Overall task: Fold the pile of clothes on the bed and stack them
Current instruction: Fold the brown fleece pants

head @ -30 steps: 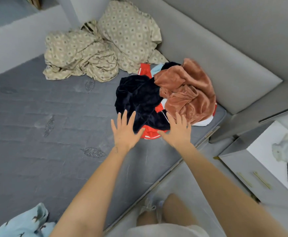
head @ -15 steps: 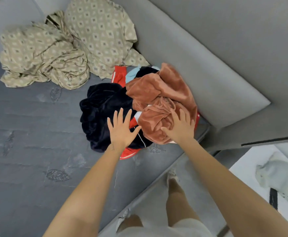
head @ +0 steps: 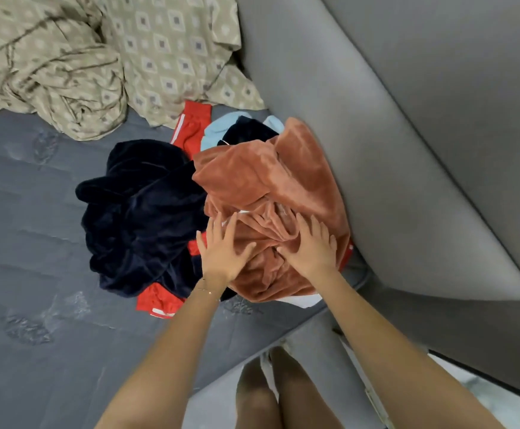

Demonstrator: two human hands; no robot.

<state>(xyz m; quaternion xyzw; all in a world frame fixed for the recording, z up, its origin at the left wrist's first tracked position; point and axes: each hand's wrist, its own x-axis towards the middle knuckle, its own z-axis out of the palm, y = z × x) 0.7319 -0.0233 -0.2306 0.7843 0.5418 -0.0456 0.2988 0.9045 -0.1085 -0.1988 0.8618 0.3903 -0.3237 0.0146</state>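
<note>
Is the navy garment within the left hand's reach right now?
Probably yes: the left hand sits open at the edge of the rust fleece, right beside the navy garment, which lies uncovered.

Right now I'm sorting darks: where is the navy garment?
In the head view, the navy garment lies on the grey mattress at the pile's left side, touching the rust-brown fleece and lying over the red garment.

Grey quilted bed, heaped pile of clothes near its edge, crumpled beige patterned sheet beside the pile
</note>
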